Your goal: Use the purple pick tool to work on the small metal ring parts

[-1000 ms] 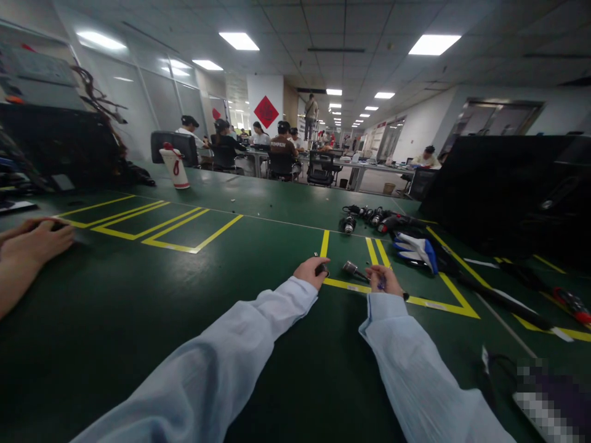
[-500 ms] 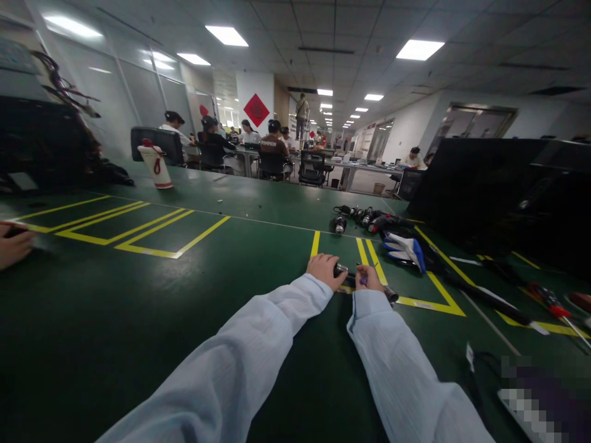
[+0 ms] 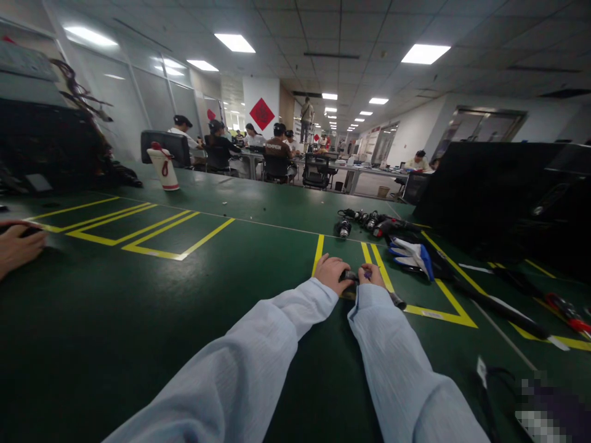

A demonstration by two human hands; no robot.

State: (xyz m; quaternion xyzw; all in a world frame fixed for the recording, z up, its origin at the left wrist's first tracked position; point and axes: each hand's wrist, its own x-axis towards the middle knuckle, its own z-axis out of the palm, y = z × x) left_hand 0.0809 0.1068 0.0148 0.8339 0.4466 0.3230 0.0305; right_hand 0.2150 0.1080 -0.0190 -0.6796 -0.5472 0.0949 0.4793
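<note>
My left hand (image 3: 331, 274) is curled round a dark, shiny cylindrical part (image 3: 349, 276) low over the green table (image 3: 258, 264). Close beside it, my right hand (image 3: 373, 278) has its fingers pinched on a small purple piece (image 3: 367, 274), whose kind is too small to tell. The fingertips of both hands nearly meet at the cylindrical part. Just past my right wrist lies another dark tubular piece (image 3: 398, 301), partly hidden by the sleeve.
Dark connectors with cables (image 3: 344, 228) and a blue-white glove (image 3: 413, 255) lie beyond my right hand. A red-handled screwdriver (image 3: 570, 317) is at the right. Yellow tape (image 3: 443, 315) marks the table. A cup (image 3: 164, 167) stands far left; another person's hand (image 3: 21, 247) rests at the left edge.
My left hand has turned further over the cylindrical part and come nearer the right hand, covering more of it. The view has shifted slightly, so the scene sits a little further right and lower.
</note>
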